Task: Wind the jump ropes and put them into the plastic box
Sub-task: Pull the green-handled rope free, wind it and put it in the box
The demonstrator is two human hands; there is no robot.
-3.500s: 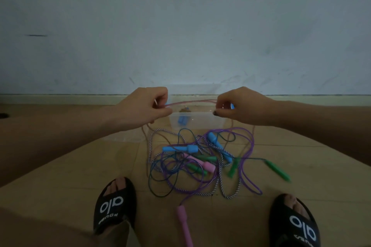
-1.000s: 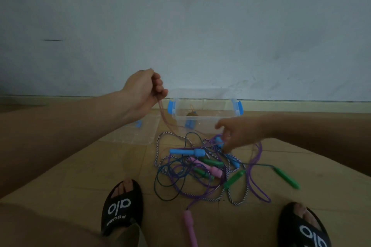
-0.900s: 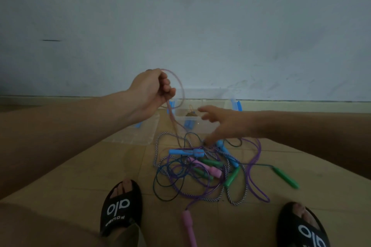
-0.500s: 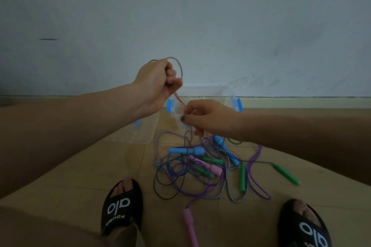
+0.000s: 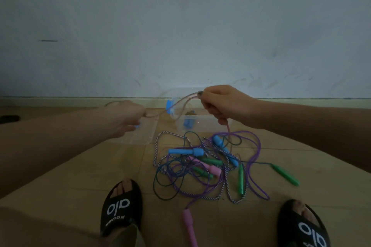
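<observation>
While both hands are raised above the floor, a pink rope (image 5: pixel 178 100) stretches between them: the left hand (image 5: pixel 128 118) grips one part in curled fingers, and the right hand (image 5: pixel 222 102) grips another, the strand trailing down from it into the pile. Behind the hands stands the clear plastic box (image 5: pixel 200 124), open, with a blue latch at its left end; a blue object and a small brownish one lie inside, too dim to identify. Its lid (image 5: pixel 140 134) lies flat just left of it. Tangled jump ropes (image 5: pixel 200 166) with blue, green and pink handles lie nearer, between two black sandals (image 5: pixel 120 206).
</observation>
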